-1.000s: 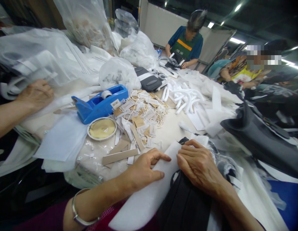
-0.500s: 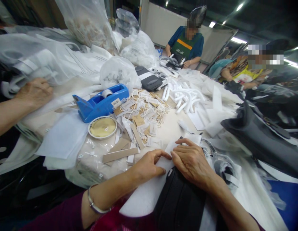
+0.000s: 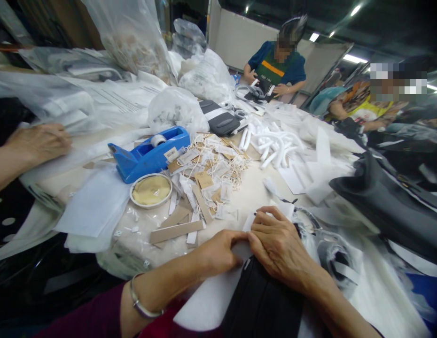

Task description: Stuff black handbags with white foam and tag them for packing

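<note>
A black bag (image 3: 264, 300) lies close to me at the bottom centre, with a white sheet (image 3: 207, 300) along its left side. My left hand (image 3: 222, 251), a metal bangle on its wrist, is at the sheet, thumb and forefinger bent toward the bag's top end. Curled over that same end is my right hand (image 3: 275, 239), its fingers closed and meeting the left fingertips. What either hand pinches is hidden.
A blue tape dispenser (image 3: 151, 152), a round tin (image 3: 151, 190) and a pile of tags (image 3: 207, 173) lie ahead. White tubes (image 3: 268, 141) lie beyond. Another person's hand (image 3: 38, 143) is at the left; two people work across the table.
My left hand's fingers have drawn in closer against my right hand. The other person's hand at the left has shifted left and slightly down.
</note>
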The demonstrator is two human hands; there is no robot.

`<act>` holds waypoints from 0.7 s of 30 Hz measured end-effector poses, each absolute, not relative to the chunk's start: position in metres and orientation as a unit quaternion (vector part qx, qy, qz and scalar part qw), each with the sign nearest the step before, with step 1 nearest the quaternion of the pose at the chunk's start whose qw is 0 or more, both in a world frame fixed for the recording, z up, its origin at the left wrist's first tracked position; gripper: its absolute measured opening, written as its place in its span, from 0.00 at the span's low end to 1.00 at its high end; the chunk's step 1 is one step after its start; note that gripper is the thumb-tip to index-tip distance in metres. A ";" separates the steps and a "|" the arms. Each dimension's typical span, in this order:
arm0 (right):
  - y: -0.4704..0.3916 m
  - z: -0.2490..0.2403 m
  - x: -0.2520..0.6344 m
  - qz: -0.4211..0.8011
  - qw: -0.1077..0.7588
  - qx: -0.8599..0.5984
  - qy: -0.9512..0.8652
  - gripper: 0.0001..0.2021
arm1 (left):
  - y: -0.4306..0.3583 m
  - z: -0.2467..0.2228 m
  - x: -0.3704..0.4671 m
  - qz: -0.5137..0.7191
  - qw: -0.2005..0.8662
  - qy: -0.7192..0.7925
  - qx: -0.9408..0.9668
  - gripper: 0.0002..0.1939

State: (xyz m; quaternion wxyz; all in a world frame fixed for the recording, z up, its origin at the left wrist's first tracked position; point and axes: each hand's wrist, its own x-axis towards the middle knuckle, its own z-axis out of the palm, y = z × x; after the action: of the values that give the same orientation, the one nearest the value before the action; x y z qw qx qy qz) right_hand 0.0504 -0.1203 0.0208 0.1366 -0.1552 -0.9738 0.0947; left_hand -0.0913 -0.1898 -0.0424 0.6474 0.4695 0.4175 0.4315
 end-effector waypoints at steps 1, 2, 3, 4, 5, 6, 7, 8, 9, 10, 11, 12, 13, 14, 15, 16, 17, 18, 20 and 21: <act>-0.120 0.019 0.049 0.098 0.130 -0.154 -0.975 0.17 | -0.189 -0.043 -0.090 0.418 0.631 0.438 0.484 0.21; -0.120 0.017 0.047 0.099 0.121 -0.155 -0.975 0.17 | -0.189 -0.044 -0.088 0.405 0.617 0.457 0.497 0.18; -0.120 0.016 0.046 0.097 0.108 -0.161 -0.976 0.17 | -0.189 -0.045 -0.087 0.392 0.606 0.473 0.506 0.16; -0.121 0.014 0.044 0.091 0.093 -0.168 -0.977 0.17 | -0.189 -0.045 -0.086 0.384 0.599 0.483 0.511 0.14; -0.121 0.013 0.043 0.084 0.075 -0.175 -0.978 0.17 | -0.190 -0.045 -0.086 0.378 0.597 0.487 0.514 0.14; -0.121 0.013 0.042 0.075 0.058 -0.182 -0.979 0.16 | -0.191 -0.045 -0.087 0.376 0.598 0.488 0.513 0.14; -0.122 0.012 0.041 0.067 0.044 -0.188 -0.979 0.16 | -0.191 -0.045 -0.089 0.378 0.601 0.484 0.511 0.16; -0.122 0.011 0.040 0.060 0.034 -0.190 -0.979 0.15 | -0.193 -0.045 -0.091 0.381 0.606 0.480 0.508 0.18; -0.123 0.010 0.040 0.054 0.027 -0.190 -0.980 0.15 | -0.194 -0.044 -0.094 0.383 0.612 0.473 0.504 0.21; -0.124 0.009 0.039 0.048 0.023 -0.190 -0.980 0.16 | -0.195 -0.042 -0.097 0.382 0.619 0.467 0.502 0.23; -0.124 0.008 0.039 0.042 0.020 -0.188 -0.981 0.16 | -0.196 -0.040 -0.101 0.377 0.627 0.460 0.503 0.25; -0.124 0.007 0.039 0.037 0.019 -0.185 -0.982 0.16 | -0.198 -0.037 -0.104 0.368 0.633 0.454 0.507 0.27; -0.125 0.006 0.039 0.032 0.017 -0.181 -0.983 0.16 | -0.199 -0.034 -0.107 0.358 0.638 0.450 0.513 0.29; -0.124 0.004 0.039 0.027 0.017 -0.177 -0.984 0.16 | -0.201 -0.031 -0.111 0.349 0.639 0.446 0.521 0.32; -0.124 0.003 0.039 0.022 0.017 -0.172 -0.985 0.16 | -0.203 -0.028 -0.115 0.342 0.636 0.443 0.531 0.35; -0.124 0.002 0.039 0.017 0.014 -0.166 -0.986 0.16 | -0.206 -0.026 -0.119 0.338 0.626 0.444 0.545 0.37; -0.123 0.000 0.038 0.012 0.011 -0.162 -0.987 0.16 | -0.211 -0.023 -0.123 0.338 0.606 0.451 0.561 0.37; -0.122 -0.001 0.038 0.007 0.008 -0.160 -0.987 0.16 | -0.216 -0.022 -0.128 0.340 0.578 0.464 0.579 0.36; -0.121 -0.004 0.039 -0.006 0.005 -0.158 -0.987 0.16 | -0.229 -0.022 -0.140 0.343 0.507 0.487 0.623 0.31; -0.121 -0.005 0.039 -0.009 0.005 -0.157 -0.987 0.16 | -0.237 -0.024 -0.147 0.342 0.477 0.489 0.646 0.29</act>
State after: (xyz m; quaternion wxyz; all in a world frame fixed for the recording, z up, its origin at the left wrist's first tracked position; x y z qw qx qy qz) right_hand 0.0389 -0.1206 -0.0047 0.0050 -0.1573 -0.9875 -0.0093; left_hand -0.1467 -0.2366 -0.0238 0.4767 0.6455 0.4892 0.3417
